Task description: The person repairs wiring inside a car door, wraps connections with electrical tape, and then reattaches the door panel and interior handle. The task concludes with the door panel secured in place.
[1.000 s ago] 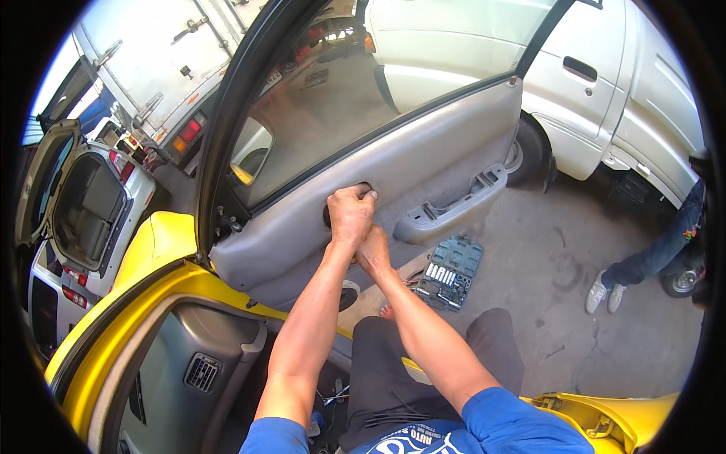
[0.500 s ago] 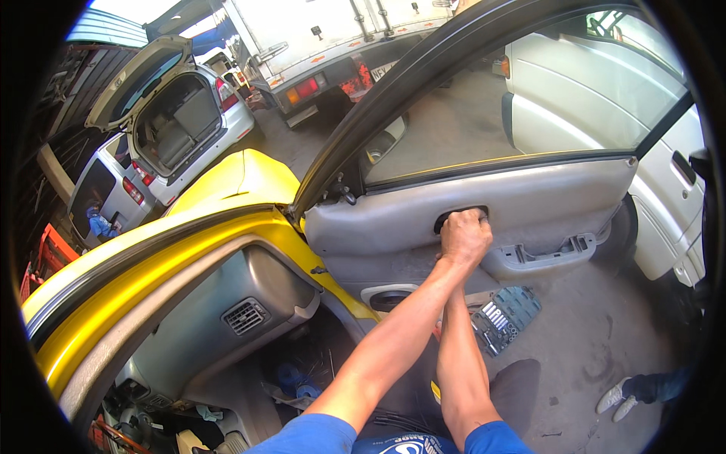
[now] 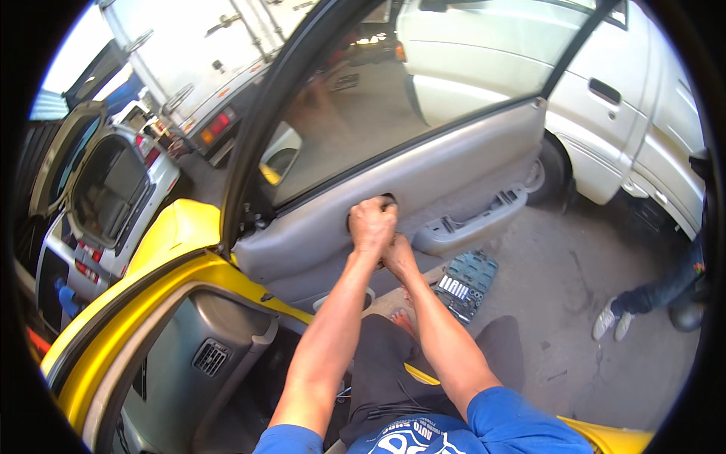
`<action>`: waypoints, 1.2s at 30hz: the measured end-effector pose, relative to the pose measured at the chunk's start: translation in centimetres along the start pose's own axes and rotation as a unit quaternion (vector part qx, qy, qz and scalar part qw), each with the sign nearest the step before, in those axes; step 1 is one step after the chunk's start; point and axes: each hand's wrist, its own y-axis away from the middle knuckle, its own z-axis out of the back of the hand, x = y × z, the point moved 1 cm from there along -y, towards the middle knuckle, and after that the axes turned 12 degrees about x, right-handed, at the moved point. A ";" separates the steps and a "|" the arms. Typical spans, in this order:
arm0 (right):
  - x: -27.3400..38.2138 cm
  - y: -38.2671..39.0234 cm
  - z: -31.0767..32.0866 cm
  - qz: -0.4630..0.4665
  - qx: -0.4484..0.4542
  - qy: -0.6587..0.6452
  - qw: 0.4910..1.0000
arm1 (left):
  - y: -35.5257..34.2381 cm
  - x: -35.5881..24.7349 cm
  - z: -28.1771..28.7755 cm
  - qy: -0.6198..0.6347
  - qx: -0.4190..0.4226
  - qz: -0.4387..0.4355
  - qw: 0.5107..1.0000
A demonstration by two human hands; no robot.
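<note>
My left hand (image 3: 373,225) is closed at the dark inner-handle recess (image 3: 389,198) of the grey car door panel (image 3: 454,163). Its fingers curl into the opening, and whatever they grip is hidden. Just below and to the right, my right hand (image 3: 401,257) is held close against the panel, its fingers folded and partly covered by the left hand and wrist. I cannot make out what it holds. The grey armrest (image 3: 473,227) juts from the panel right of both hands. The door stands open, its window glass framed in black.
An open socket set case (image 3: 465,287) lies on the ground beyond my right forearm. The yellow car's dashboard (image 3: 212,356) is at left. A white van (image 3: 605,113) stands beyond the door. At right are another person's shoes (image 3: 605,319). A silver car (image 3: 113,197) has its tailgate raised.
The view has swung to the right, so the door and hands appear further left. The left hand stays at the recess; the right hand, formerly hidden behind the left forearm, now shows below it.
</note>
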 end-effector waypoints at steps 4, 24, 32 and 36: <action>2.8 1.2 4.1 0.077 -0.125 0.101 0.984 | 0.7 0.6 -0.2 0.010 -0.048 -0.042 0.998; 5.9 2.3 -1.1 0.124 -0.228 0.173 0.950 | 0.0 2.1 1.3 0.132 0.112 -0.066 0.983; 4.4 -0.5 -2.4 0.149 -0.302 0.009 0.942 | 0.6 1.0 1.7 0.157 0.127 -0.027 0.979; 4.7 -1.0 -1.3 0.216 -0.353 0.238 0.879 | 0.2 -0.2 3.0 0.157 0.164 0.027 0.973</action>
